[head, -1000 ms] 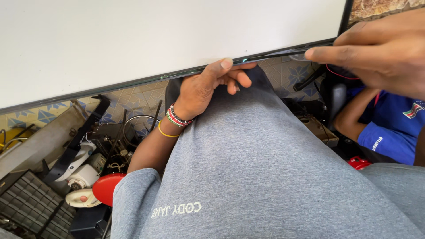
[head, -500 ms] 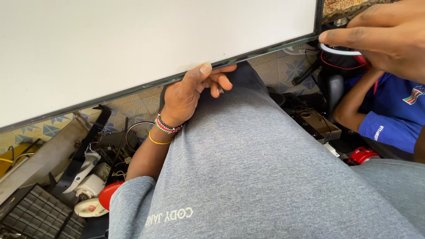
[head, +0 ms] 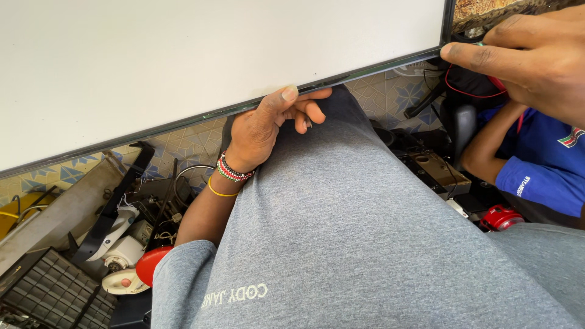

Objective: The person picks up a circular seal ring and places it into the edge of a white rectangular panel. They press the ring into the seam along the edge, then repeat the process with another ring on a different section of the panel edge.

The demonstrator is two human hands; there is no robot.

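- Large flat white panel w/ thin dark frame [head: 201, 67] fills the upper left of your view. Its long axis runs left-right, tilted: the lower edge climbs from low at left to high at right, ending at the lower right corner near top right.
- The panel's white face looks toward you; the bottom edge sits across your grey-trousered thigh [head: 365, 244].
- Your left hand [head: 268, 125] is under that bottom edge, near mid-span. Thumb is pressed up against the dark frame, other fingers curled loosely below it, resting on the thigh. Beaded bracelets and a yellow band ring the wrist.
- Your right hand [head: 524, 58] is at the panel's lower right corner. Index fingertip touches the frame edge, other fingers bent behind it. Can't tell if it pinches the frame or only touches it.
- Another person in a blue shirt [head: 542, 170] sits at right, just below your right hand, forearm bent toward the floor clutter.
- Floor below the panel is patterned tile [head: 183, 143], crowded w/ stuff: black ribbed grille [head: 42, 292] at bottom left, white-and-red power tool [head: 131, 268] beside it, loose dark cables [head: 183, 180] near your left forearm.
- Right of the thigh: brown boxy part [head: 436, 170] and a small red round item [head: 501, 217], close to the other person's arm.
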